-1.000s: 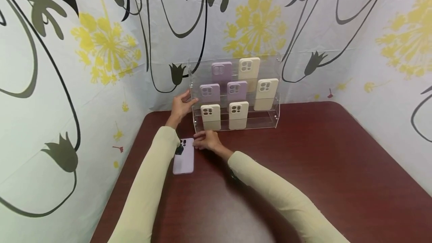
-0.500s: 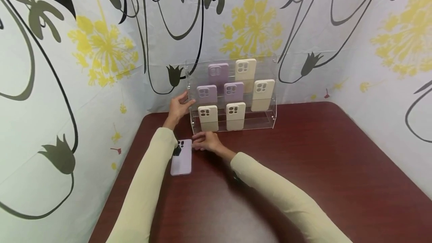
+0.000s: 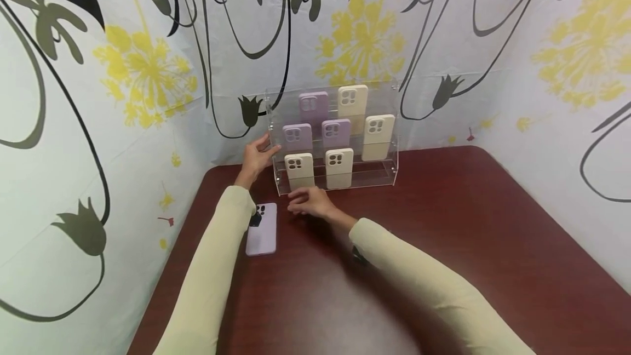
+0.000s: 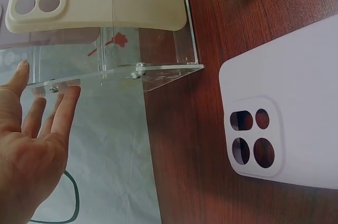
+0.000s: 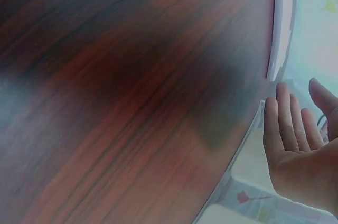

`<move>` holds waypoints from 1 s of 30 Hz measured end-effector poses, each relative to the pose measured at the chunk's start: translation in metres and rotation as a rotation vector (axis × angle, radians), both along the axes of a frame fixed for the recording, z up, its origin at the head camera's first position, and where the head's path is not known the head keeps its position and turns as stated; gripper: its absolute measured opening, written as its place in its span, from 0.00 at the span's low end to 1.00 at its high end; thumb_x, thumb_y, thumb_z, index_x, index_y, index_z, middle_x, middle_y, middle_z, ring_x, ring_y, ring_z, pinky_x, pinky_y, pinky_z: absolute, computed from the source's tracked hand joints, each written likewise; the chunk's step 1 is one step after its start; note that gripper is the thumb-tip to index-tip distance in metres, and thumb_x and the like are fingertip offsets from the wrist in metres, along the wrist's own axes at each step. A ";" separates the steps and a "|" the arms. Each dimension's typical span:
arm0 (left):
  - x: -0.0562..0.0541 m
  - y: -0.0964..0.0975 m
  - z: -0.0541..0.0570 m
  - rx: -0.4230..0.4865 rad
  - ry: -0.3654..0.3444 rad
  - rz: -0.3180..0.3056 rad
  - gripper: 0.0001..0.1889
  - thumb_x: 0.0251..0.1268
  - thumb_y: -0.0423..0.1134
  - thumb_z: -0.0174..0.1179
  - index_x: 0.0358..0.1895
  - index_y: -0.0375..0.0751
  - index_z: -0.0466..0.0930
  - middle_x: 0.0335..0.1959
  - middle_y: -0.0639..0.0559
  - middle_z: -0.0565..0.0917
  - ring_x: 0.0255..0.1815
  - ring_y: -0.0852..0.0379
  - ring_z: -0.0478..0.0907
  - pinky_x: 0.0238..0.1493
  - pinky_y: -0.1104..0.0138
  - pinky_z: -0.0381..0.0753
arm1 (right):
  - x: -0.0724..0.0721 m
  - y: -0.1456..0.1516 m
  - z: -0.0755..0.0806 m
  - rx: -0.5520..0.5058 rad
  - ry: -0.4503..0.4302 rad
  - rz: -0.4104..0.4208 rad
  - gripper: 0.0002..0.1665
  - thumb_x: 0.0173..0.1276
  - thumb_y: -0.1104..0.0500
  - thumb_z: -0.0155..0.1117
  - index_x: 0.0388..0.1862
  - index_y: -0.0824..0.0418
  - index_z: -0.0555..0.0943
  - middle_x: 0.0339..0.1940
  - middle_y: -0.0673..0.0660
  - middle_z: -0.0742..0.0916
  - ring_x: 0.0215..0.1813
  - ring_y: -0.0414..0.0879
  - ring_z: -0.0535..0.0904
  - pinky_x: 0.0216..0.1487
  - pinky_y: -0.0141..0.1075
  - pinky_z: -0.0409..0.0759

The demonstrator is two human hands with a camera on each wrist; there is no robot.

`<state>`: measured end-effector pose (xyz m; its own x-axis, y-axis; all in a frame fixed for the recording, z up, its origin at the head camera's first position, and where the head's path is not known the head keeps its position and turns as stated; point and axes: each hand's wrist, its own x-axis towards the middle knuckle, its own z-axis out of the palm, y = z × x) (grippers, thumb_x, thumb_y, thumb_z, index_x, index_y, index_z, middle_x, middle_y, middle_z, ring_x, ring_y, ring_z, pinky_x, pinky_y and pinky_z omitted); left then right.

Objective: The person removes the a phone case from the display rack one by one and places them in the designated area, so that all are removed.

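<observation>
A clear acrylic display stand (image 3: pixel 374 178) holds several phone cases on stepped shelves. My left hand (image 3: pixel 256 159) is at its left side; in the left wrist view, the fairly straight fingers (image 4: pixel 66 110) touch the outer face of the side panel, with the thumb by the panel's edge. Flat on the table lies a lilac phone case (image 3: pixel 263 232), its camera holes partly covered by the left cuff. My right hand (image 3: pixel 311 202) hovers just before the bottom shelf, fingers extended and holding nothing, near a cream phone case (image 3: pixel 299 166). The right wrist view also shows this hand (image 5: pixel 301 155) apart from everything.
More lilac cases (image 3: pixel 336 131) and cream cases (image 3: pixel 377 133) stand on the middle and upper shelves. The dark red table (image 3: pixel 443 234) stretches away to the right. A patterned cloth (image 3: pixel 148 179) hangs behind and along both sides.
My right hand has drawn away from the lilac case on the table, slightly rightward. The left hand keeps its place at the stand. The head view has shifted slightly.
</observation>
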<state>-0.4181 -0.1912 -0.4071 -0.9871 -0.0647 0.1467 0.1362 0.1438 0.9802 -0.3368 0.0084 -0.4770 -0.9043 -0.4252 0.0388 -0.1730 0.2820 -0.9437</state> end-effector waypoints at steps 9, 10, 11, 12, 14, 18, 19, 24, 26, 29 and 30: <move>-0.001 0.001 0.000 -0.026 -0.010 0.007 0.36 0.71 0.35 0.69 0.79 0.43 0.65 0.73 0.38 0.73 0.70 0.42 0.76 0.61 0.46 0.83 | -0.001 0.022 0.000 0.013 0.030 -0.041 0.22 0.66 0.68 0.76 0.57 0.74 0.83 0.42 0.63 0.92 0.41 0.64 0.90 0.44 0.53 0.90; -0.001 0.001 0.000 -0.024 -0.011 0.005 0.36 0.71 0.35 0.69 0.79 0.43 0.65 0.74 0.38 0.73 0.70 0.42 0.76 0.61 0.46 0.83 | -0.002 0.024 -0.001 0.010 0.031 -0.044 0.22 0.66 0.68 0.75 0.57 0.75 0.83 0.42 0.64 0.92 0.41 0.64 0.90 0.44 0.54 0.90; -0.001 0.000 0.000 -0.021 -0.013 0.002 0.36 0.71 0.35 0.68 0.79 0.43 0.65 0.74 0.38 0.73 0.70 0.42 0.75 0.61 0.46 0.83 | -0.002 0.027 -0.001 0.012 0.031 -0.045 0.22 0.66 0.68 0.75 0.57 0.75 0.83 0.42 0.64 0.92 0.42 0.64 0.90 0.45 0.54 0.90; -0.001 0.000 0.000 -0.017 -0.013 -0.001 0.36 0.71 0.35 0.68 0.79 0.43 0.65 0.74 0.38 0.73 0.70 0.42 0.75 0.62 0.46 0.83 | -0.002 0.029 0.000 0.014 0.029 -0.045 0.22 0.66 0.68 0.75 0.57 0.75 0.83 0.43 0.64 0.92 0.42 0.64 0.90 0.46 0.54 0.90; 0.000 -0.002 0.000 -0.013 -0.013 -0.006 0.36 0.71 0.35 0.68 0.80 0.43 0.64 0.74 0.38 0.72 0.70 0.42 0.76 0.62 0.47 0.83 | -0.002 0.035 0.000 0.026 0.037 -0.046 0.22 0.67 0.67 0.75 0.58 0.75 0.83 0.43 0.64 0.92 0.42 0.61 0.91 0.44 0.50 0.90; 0.001 -0.004 0.001 -0.018 -0.011 -0.025 0.36 0.72 0.34 0.67 0.80 0.44 0.64 0.75 0.39 0.72 0.70 0.41 0.76 0.62 0.47 0.83 | -0.002 0.046 0.004 0.032 0.053 -0.040 0.22 0.67 0.68 0.75 0.58 0.75 0.83 0.43 0.65 0.92 0.42 0.56 0.91 0.44 0.40 0.91; 0.001 -0.004 0.001 -0.025 -0.011 -0.029 0.36 0.73 0.35 0.67 0.80 0.45 0.63 0.75 0.39 0.72 0.70 0.42 0.75 0.62 0.47 0.83 | -0.002 0.049 0.005 0.035 0.061 -0.042 0.22 0.66 0.68 0.75 0.58 0.75 0.83 0.43 0.65 0.92 0.42 0.55 0.92 0.44 0.38 0.91; 0.003 -0.004 0.001 -0.034 -0.002 -0.057 0.36 0.75 0.34 0.65 0.81 0.44 0.61 0.76 0.39 0.70 0.72 0.41 0.73 0.64 0.47 0.81 | -0.005 0.065 0.010 0.101 0.126 -0.082 0.23 0.66 0.64 0.77 0.57 0.72 0.84 0.44 0.62 0.92 0.44 0.51 0.92 0.51 0.37 0.89; 0.004 -0.004 0.001 -0.034 -0.001 -0.066 0.35 0.75 0.34 0.64 0.81 0.43 0.61 0.76 0.39 0.69 0.73 0.41 0.72 0.64 0.48 0.81 | -0.006 0.072 0.012 0.143 0.158 -0.110 0.23 0.66 0.62 0.77 0.57 0.70 0.85 0.44 0.60 0.92 0.46 0.50 0.91 0.55 0.38 0.88; 0.004 -0.004 0.001 -0.045 -0.007 -0.072 0.35 0.76 0.34 0.64 0.81 0.44 0.61 0.77 0.39 0.69 0.73 0.41 0.72 0.65 0.48 0.81 | -0.007 0.080 0.013 0.182 0.202 -0.142 0.22 0.66 0.61 0.77 0.57 0.68 0.86 0.44 0.58 0.93 0.48 0.49 0.91 0.61 0.41 0.85; 0.004 -0.005 0.001 -0.045 -0.009 -0.072 0.35 0.76 0.34 0.64 0.81 0.44 0.61 0.77 0.40 0.69 0.73 0.41 0.72 0.65 0.48 0.81 | -0.007 0.082 0.014 0.189 0.213 -0.147 0.22 0.66 0.61 0.78 0.57 0.67 0.86 0.44 0.57 0.93 0.49 0.49 0.91 0.62 0.42 0.85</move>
<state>-0.4144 -0.1957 -0.4060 -0.9902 0.0134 0.1391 0.1393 0.1780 0.9741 -0.3442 0.0904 -0.4631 -0.9365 -0.3086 0.1667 -0.3057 0.4850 -0.8193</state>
